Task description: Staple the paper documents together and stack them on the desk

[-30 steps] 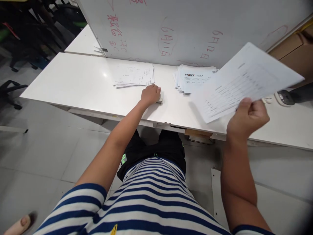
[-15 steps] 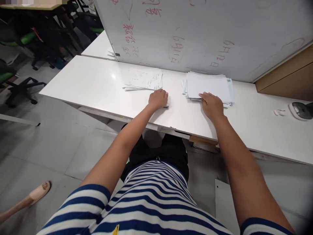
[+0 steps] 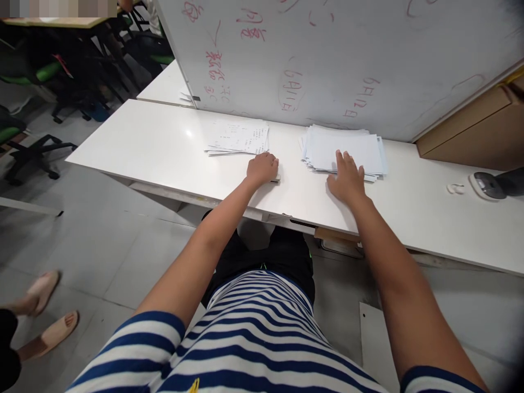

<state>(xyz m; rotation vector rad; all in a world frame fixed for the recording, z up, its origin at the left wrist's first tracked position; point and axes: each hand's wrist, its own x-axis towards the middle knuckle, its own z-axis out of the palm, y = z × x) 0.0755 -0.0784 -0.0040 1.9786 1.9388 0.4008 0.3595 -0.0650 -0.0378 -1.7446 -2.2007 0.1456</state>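
My left hand [image 3: 262, 168] is closed over a small object on the white desk [image 3: 164, 147]. Just a pale and dark end [image 3: 277, 179] of it sticks out by the fingers, so its kind is hidden. Right behind that hand lies a thin pile of printed sheets [image 3: 239, 135]. My right hand [image 3: 347, 177] is open, fingers spread, with its fingertips over the front part of a thicker stack of paper [image 3: 339, 143]. The stack has a blank white sheet on top and uneven edges. The thumb points left, in front of the stack's near edge.
A whiteboard [image 3: 319, 65] with red writing stands along the desk's back. At right are a cardboard box [image 3: 470, 125], a grey and white device [image 3: 489, 185] and a small white item [image 3: 456, 189]. Another person's feet [image 3: 57, 330] show at lower left, near office chairs [image 3: 33, 150].
My right hand has opened from a closer grip at the stack's front edge, its fingers now spread. The left hand stays over the small object. Another person has stepped further into view.
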